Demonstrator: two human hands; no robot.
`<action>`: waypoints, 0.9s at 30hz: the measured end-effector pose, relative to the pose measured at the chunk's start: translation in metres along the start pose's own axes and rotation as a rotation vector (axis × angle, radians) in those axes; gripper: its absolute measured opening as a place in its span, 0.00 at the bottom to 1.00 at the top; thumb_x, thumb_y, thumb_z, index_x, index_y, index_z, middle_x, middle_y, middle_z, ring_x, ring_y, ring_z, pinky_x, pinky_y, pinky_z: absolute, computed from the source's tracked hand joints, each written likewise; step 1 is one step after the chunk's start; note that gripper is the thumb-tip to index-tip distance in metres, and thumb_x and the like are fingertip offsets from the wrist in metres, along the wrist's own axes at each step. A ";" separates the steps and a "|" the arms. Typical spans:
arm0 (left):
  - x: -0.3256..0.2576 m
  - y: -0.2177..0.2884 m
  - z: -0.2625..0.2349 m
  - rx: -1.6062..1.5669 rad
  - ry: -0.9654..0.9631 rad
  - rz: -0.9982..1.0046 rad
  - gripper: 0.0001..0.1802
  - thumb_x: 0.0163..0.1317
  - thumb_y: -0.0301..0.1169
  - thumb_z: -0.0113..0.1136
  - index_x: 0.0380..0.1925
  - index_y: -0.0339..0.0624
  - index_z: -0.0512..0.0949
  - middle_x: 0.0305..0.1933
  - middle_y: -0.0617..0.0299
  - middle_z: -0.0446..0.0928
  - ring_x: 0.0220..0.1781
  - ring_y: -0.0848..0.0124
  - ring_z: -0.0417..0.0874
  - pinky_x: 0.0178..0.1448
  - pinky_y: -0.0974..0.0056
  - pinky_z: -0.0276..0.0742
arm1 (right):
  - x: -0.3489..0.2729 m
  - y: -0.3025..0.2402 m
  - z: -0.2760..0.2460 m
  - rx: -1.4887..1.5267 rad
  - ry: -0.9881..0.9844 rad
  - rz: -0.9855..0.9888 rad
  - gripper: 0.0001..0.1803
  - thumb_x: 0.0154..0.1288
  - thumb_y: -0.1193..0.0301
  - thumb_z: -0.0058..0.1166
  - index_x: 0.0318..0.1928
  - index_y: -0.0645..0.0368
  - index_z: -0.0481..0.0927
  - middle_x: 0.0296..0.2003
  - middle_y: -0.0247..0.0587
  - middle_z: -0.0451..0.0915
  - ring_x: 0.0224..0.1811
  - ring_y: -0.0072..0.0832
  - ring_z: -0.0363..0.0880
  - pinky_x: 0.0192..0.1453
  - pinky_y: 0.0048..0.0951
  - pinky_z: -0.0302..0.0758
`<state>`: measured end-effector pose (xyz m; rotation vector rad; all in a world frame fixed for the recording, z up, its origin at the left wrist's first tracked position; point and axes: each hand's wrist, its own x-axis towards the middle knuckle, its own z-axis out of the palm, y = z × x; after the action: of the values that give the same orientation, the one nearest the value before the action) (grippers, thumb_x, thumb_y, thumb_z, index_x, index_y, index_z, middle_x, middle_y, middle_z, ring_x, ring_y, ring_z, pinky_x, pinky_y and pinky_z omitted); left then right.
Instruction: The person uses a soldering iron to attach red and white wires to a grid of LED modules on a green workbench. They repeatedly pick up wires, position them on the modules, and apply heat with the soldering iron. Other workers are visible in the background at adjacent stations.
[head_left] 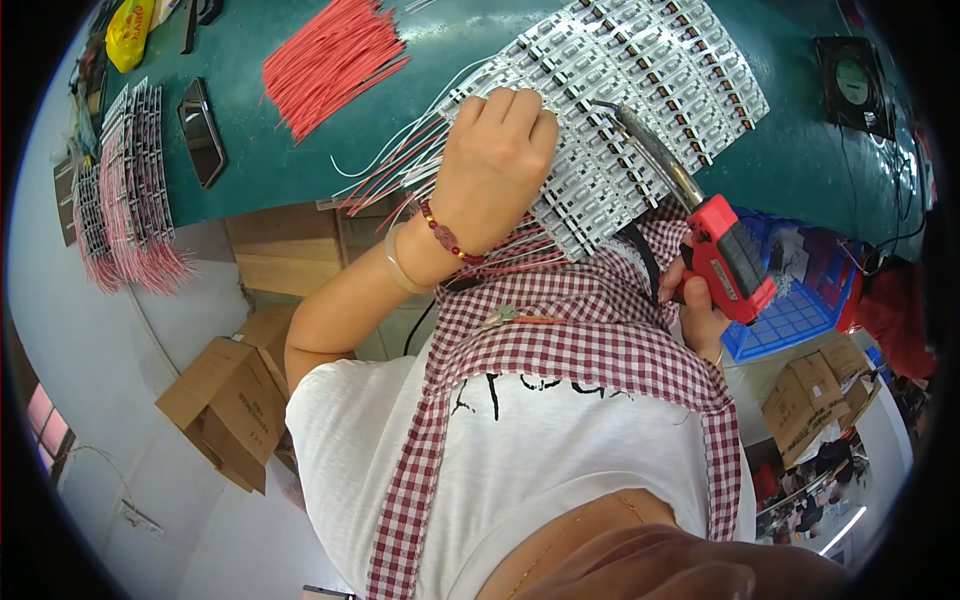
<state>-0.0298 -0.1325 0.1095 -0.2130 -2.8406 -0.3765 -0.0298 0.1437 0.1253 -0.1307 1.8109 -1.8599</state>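
Soldering looks partly done: left hand (497, 165) presses flat, fingers curled, on the panel of small circuit boards (640, 110) at the green table's (300, 160) near edge, right hand (697, 300) clamped on a red-handled soldering iron (700, 225), many boards already wired.

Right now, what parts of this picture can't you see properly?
All in the head view:
- The left hand covers the strips under it, so what its fingertips touch is hidden.
- The right hand is partly behind the red tool and the checked apron.
- The tool's metal tip is too small to tell whether it touches the strips.
- The black fan bends and blurs toward the rim.
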 end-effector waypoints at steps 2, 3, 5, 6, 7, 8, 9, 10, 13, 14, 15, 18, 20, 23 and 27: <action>-0.001 -0.002 0.000 -0.001 0.008 -0.001 0.11 0.46 0.23 0.57 0.33 0.40 0.78 0.27 0.61 0.68 0.32 0.65 0.72 0.36 0.63 0.67 | 0.000 0.002 -0.001 0.013 0.002 -0.003 0.15 0.67 0.63 0.52 0.38 0.65 0.74 0.25 0.38 0.74 0.25 0.22 0.72 0.30 0.23 0.70; -0.002 -0.003 0.002 -0.016 0.033 -0.007 0.11 0.45 0.23 0.57 0.33 0.40 0.78 0.27 0.62 0.68 0.31 0.65 0.72 0.36 0.63 0.67 | 0.000 0.003 -0.002 0.015 -0.009 -0.001 0.15 0.67 0.63 0.52 0.38 0.65 0.74 0.25 0.38 0.74 0.25 0.22 0.72 0.30 0.23 0.70; -0.005 -0.005 0.006 -0.051 0.086 -0.016 0.11 0.45 0.22 0.58 0.32 0.40 0.79 0.26 0.62 0.68 0.30 0.65 0.72 0.35 0.62 0.67 | -0.001 0.004 -0.003 0.023 -0.011 0.013 0.14 0.68 0.64 0.52 0.39 0.65 0.74 0.25 0.38 0.74 0.26 0.22 0.72 0.30 0.23 0.70; -0.005 -0.003 0.004 -0.072 0.110 -0.017 0.11 0.45 0.21 0.58 0.32 0.40 0.79 0.26 0.62 0.68 0.30 0.65 0.72 0.35 0.62 0.67 | -0.003 0.004 -0.003 0.031 -0.006 0.026 0.14 0.68 0.64 0.52 0.39 0.65 0.74 0.25 0.38 0.74 0.26 0.22 0.72 0.30 0.23 0.70; -0.006 0.001 0.001 -0.093 0.134 -0.019 0.11 0.45 0.21 0.58 0.32 0.40 0.79 0.26 0.62 0.68 0.30 0.65 0.72 0.35 0.62 0.67 | -0.004 0.004 -0.003 0.039 -0.001 0.038 0.14 0.68 0.64 0.51 0.38 0.65 0.74 0.25 0.38 0.74 0.26 0.22 0.72 0.30 0.23 0.70; -0.006 0.004 0.000 -0.114 0.157 -0.021 0.11 0.45 0.21 0.59 0.32 0.39 0.80 0.26 0.62 0.69 0.30 0.64 0.72 0.35 0.62 0.68 | -0.005 0.005 -0.005 0.015 -0.019 0.037 0.14 0.68 0.64 0.51 0.38 0.64 0.74 0.25 0.37 0.74 0.25 0.21 0.71 0.30 0.23 0.69; -0.007 0.006 0.003 -0.133 0.144 -0.029 0.11 0.45 0.21 0.59 0.32 0.39 0.80 0.27 0.61 0.69 0.30 0.64 0.72 0.35 0.62 0.68 | -0.006 0.006 -0.007 -0.008 -0.038 0.036 0.14 0.68 0.64 0.51 0.37 0.64 0.74 0.25 0.37 0.74 0.25 0.21 0.71 0.30 0.23 0.69; -0.010 0.008 0.007 -0.151 0.131 -0.040 0.11 0.45 0.20 0.59 0.33 0.39 0.80 0.27 0.61 0.69 0.30 0.64 0.72 0.35 0.62 0.68 | -0.006 0.008 -0.009 -0.033 -0.060 0.035 0.14 0.68 0.64 0.51 0.37 0.64 0.74 0.25 0.37 0.74 0.25 0.21 0.71 0.30 0.23 0.69; -0.012 0.010 0.009 -0.165 0.124 -0.060 0.12 0.46 0.20 0.59 0.33 0.38 0.80 0.27 0.61 0.69 0.30 0.64 0.72 0.36 0.62 0.69 | -0.006 0.012 -0.013 -0.024 -0.120 0.058 0.13 0.67 0.64 0.52 0.35 0.63 0.75 0.26 0.35 0.74 0.26 0.20 0.71 0.30 0.24 0.70; -0.013 0.010 0.009 -0.162 0.126 -0.065 0.12 0.46 0.20 0.59 0.33 0.38 0.80 0.27 0.60 0.69 0.30 0.64 0.72 0.36 0.62 0.69 | -0.008 0.013 -0.014 -0.052 -0.118 0.082 0.12 0.67 0.65 0.52 0.35 0.63 0.75 0.26 0.35 0.74 0.26 0.20 0.72 0.31 0.24 0.70; -0.013 0.010 0.009 -0.161 0.119 -0.062 0.12 0.46 0.20 0.59 0.34 0.38 0.80 0.27 0.60 0.68 0.30 0.64 0.72 0.36 0.62 0.69 | -0.010 0.013 -0.015 -0.080 -0.117 0.106 0.12 0.67 0.65 0.53 0.34 0.62 0.75 0.26 0.35 0.74 0.26 0.20 0.72 0.32 0.24 0.71; -0.011 0.009 0.009 -0.157 0.107 -0.044 0.12 0.46 0.20 0.59 0.34 0.37 0.80 0.27 0.60 0.68 0.31 0.64 0.72 0.36 0.62 0.69 | -0.011 0.018 -0.014 -0.154 -0.103 0.088 0.19 0.66 0.61 0.53 0.47 0.65 0.71 0.24 0.36 0.73 0.24 0.21 0.70 0.28 0.23 0.68; -0.010 0.009 0.010 -0.159 0.112 -0.032 0.12 0.45 0.20 0.58 0.34 0.37 0.80 0.26 0.60 0.67 0.31 0.64 0.72 0.36 0.62 0.69 | -0.010 0.022 -0.015 -0.240 -0.132 0.088 0.25 0.66 0.59 0.53 0.54 0.66 0.69 0.23 0.37 0.73 0.22 0.22 0.69 0.27 0.23 0.67; -0.010 0.009 0.008 -0.150 0.088 -0.033 0.13 0.45 0.20 0.58 0.34 0.37 0.80 0.26 0.61 0.67 0.30 0.64 0.72 0.36 0.62 0.69 | -0.010 0.033 -0.032 -0.444 -0.216 0.069 0.25 0.67 0.59 0.52 0.54 0.66 0.68 0.24 0.36 0.73 0.23 0.22 0.69 0.28 0.24 0.67; -0.009 0.010 0.007 -0.137 0.076 -0.043 0.13 0.45 0.20 0.58 0.34 0.38 0.80 0.26 0.61 0.66 0.31 0.65 0.72 0.37 0.62 0.69 | -0.011 0.030 -0.024 -0.377 -0.104 0.000 0.12 0.61 0.67 0.55 0.39 0.63 0.75 0.23 0.35 0.75 0.23 0.21 0.73 0.29 0.24 0.71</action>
<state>-0.0214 -0.1214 0.1025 -0.1611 -2.7501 -0.5764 -0.0216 0.1717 0.0980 -0.3555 2.0659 -1.4635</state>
